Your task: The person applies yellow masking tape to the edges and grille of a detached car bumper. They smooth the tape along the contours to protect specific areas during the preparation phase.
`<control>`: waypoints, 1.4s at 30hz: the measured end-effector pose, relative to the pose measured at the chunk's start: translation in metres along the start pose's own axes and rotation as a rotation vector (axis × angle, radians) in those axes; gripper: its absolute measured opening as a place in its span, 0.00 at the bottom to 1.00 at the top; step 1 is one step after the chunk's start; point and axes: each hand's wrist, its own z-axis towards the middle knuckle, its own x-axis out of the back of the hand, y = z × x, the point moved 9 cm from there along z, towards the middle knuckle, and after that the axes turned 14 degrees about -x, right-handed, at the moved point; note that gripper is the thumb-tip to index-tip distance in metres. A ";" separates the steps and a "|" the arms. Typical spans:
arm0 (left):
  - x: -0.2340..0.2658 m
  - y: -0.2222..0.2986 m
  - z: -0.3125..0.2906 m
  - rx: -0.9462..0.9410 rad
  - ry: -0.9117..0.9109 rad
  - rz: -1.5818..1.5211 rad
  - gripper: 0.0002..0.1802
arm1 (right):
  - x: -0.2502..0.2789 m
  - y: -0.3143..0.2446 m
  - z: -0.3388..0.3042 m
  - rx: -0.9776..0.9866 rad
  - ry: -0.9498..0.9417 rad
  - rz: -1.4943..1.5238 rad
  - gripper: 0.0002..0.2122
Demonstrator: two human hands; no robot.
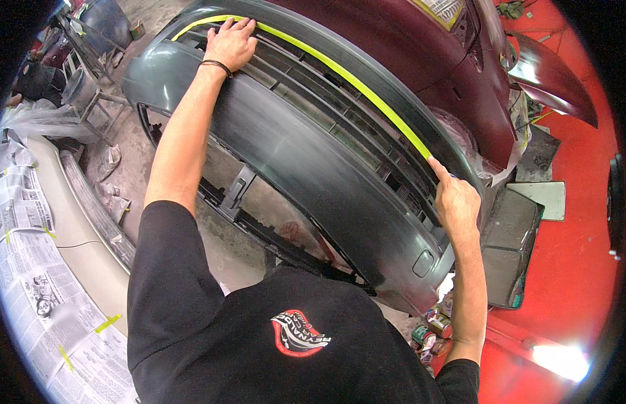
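Head view: a yellow tape strip (343, 72) follows the curved upper edge of the grille (333, 111) on a dark bumper (286, 128). The left hand (230, 46) lies open near the strip's far-left stretch, apparently steadying it, its fingers clasping nothing visible. The right hand (457, 200) extends its index finger to the near end, probably to guide the line; whether its curled fingers grasp anything cannot be told.

Grey floor (134, 170) lies left, red surface (575, 222) and bright light (562, 362) right.

Yellow tape (354, 79), narrow strip, curved along dark bumper (276, 124).
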 end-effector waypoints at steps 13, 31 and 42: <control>0.010 0.044 -0.023 -0.222 0.070 -0.291 0.36 | 0.101 -0.018 -0.070 0.102 0.043 0.346 0.32; 0.011 0.046 -0.022 -0.235 0.067 -0.270 0.37 | 0.020 0.010 -0.033 0.096 0.277 -0.054 0.28; 0.022 0.057 -0.024 -0.225 0.031 -0.242 0.38 | 0.005 0.011 -0.015 0.050 0.258 -0.109 0.23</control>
